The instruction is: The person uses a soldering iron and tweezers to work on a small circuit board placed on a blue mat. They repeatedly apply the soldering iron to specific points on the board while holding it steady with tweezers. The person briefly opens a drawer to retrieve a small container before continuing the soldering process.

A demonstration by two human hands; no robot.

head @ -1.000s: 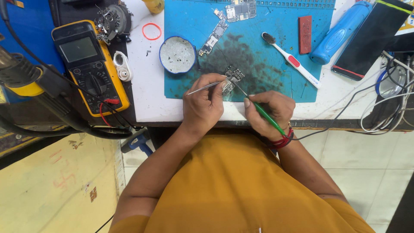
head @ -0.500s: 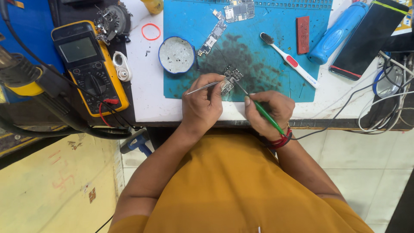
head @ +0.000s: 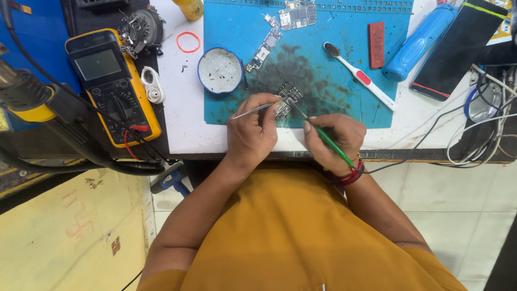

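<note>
A small circuit board lies on the blue work mat near the table's front edge. My left hand grips metal tweezers whose tips reach the board from the left. My right hand holds a green-handled tool like a pen, its thin tip touching the board from the right. Both hands rest at the mat's near edge, on either side of the board.
A round blue-rimmed tin, a white toothbrush, a red block, more board pieces and a blue cylinder lie about the mat. A yellow multimeter sits left, a dark phone and cables right.
The hands and both tools stay on the board; only slight shifts of the fingers and camera show.
</note>
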